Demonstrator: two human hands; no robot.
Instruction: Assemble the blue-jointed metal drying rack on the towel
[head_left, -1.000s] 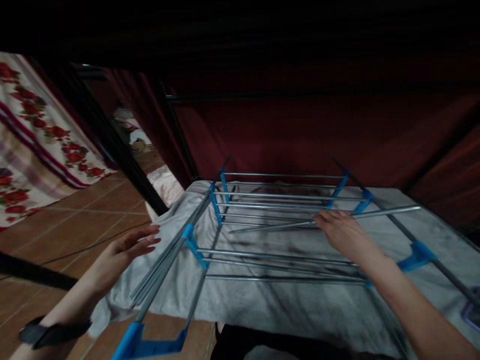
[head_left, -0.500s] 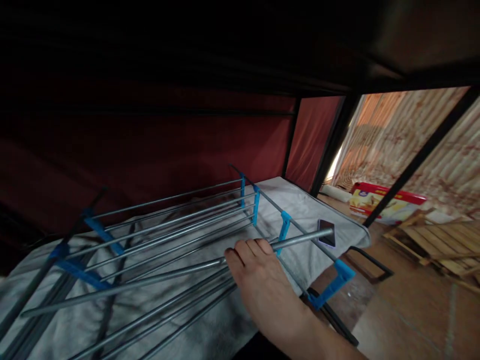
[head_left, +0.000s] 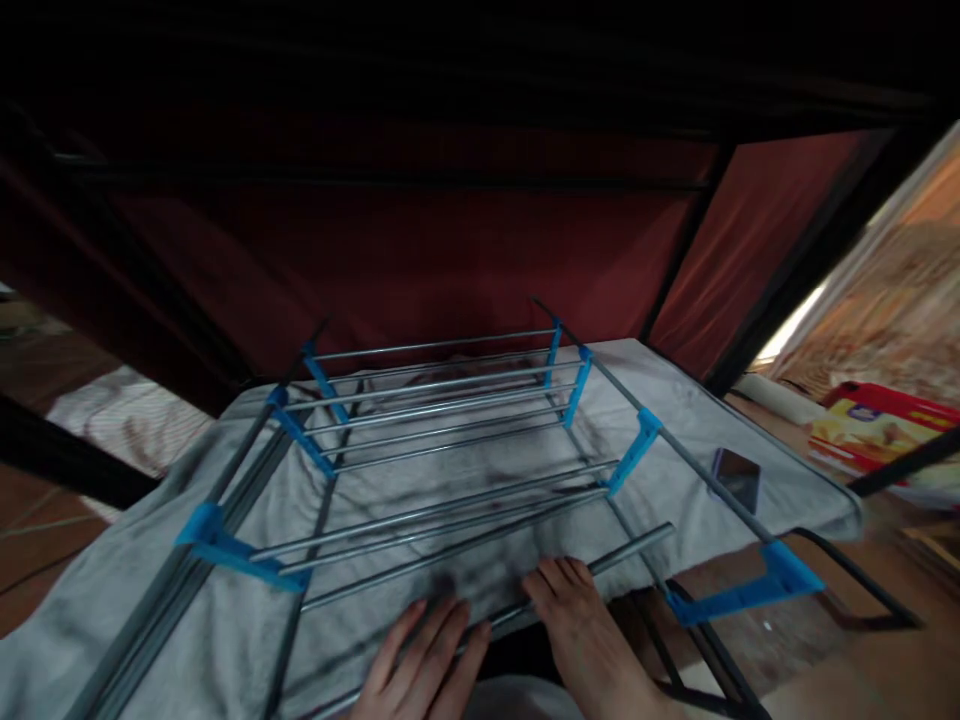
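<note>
My right hand (head_left: 581, 625) is closed round a loose grey metal rod (head_left: 634, 548), whose far end sticks out to the right. At the rod's left part, my left hand (head_left: 424, 665) lies over it with fingers stretched and slightly apart; the thumb is hidden. Both hands are low in the view, before a drying rack frame (head_left: 697, 470) with dark side bars. Several thin metal rods (head_left: 442, 385) span the frame between blue plastic brackets (head_left: 634, 450). A blue bracket (head_left: 746, 598) at the near right holds no rod.
The rack lies on a bed with a grey blanket (head_left: 675, 400). A phone (head_left: 736, 478) rests on the blanket at the right. Dark bed posts (head_left: 810, 270) and red panels (head_left: 450, 260) surround it. A red and yellow box (head_left: 885, 425) stands beyond, on the right.
My view has swung left. The rod has come down and nearer to me in my right hand. My left hand has come into view at the rod.
</note>
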